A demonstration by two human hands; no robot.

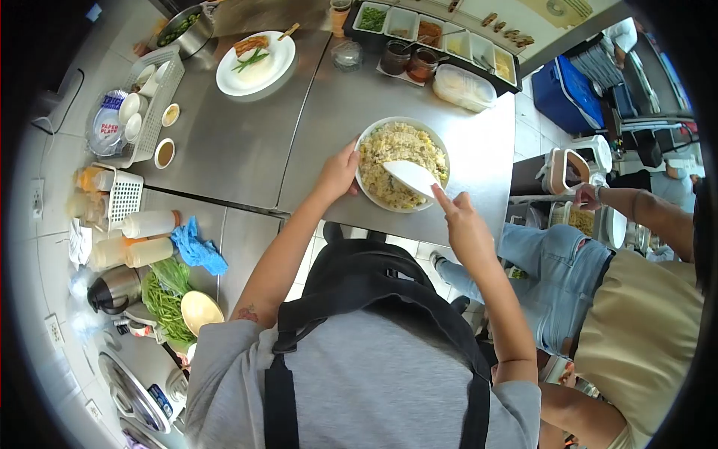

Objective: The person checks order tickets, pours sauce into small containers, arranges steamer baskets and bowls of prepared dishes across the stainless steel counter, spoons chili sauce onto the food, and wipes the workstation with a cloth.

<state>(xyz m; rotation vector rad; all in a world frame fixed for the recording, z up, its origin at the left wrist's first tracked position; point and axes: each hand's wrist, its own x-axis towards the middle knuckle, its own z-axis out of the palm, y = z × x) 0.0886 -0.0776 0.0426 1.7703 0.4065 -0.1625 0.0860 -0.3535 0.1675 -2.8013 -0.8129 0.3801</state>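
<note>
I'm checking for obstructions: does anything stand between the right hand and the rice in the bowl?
Only the white paddle held in the right hand, its blade over the rice; nothing else visible is between.

The right hand (465, 217) hides the handle of the white scoop (411, 177).

Table (321, 120): smooth, shiny metal
Bowl (393, 208): smooth, a bit shiny
Rice (389, 148): bumpy and grainy
Scoop (411, 176): smooth, looks like plastic
Far left plate (230, 75): smooth and glossy
Far left pot (198, 37): shiny metal
Left basket (169, 82): plastic, full of holes
Left rag (200, 247): crumpled cloth
Apron (374, 271): matt cloth
Shirt (381, 374): soft-looking matt cloth
Right jeans (550, 277): rough-looking cloth
Far right cooler (562, 97): hard, smooth plastic
</note>
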